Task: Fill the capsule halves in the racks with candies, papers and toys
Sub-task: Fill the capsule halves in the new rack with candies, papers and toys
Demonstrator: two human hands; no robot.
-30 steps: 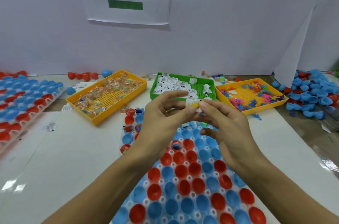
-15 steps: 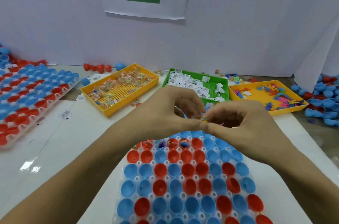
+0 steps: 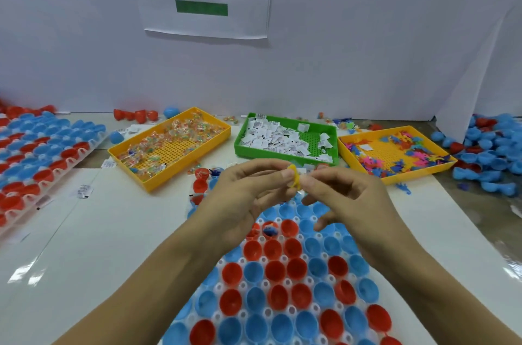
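A clear rack (image 3: 285, 282) of red and blue capsule halves lies in front of me. Above its far end my left hand (image 3: 248, 195) and my right hand (image 3: 347, 203) meet, fingertips together, both pinching a small yellow toy (image 3: 293, 178). A red half (image 3: 269, 230) under my left hand holds a small blue toy. Behind stand three trays: a yellow one with wrapped candies (image 3: 169, 144), a green one with folded papers (image 3: 285, 138), and a yellow one with coloured toys (image 3: 395, 152).
A second rack (image 3: 36, 152) of capsule halves lies at the left edge. Loose blue and red halves (image 3: 491, 147) pile at the right. Several filled red halves (image 3: 202, 175) sit beside my left hand. Stray papers (image 3: 84, 190) lie on the white table; a white wall stands behind.
My hands have stayed together over the rack's far end; the white paper seen first between the fingers is gone, and the small yellow toy now shows between the fingertips. The camera view has shifted.
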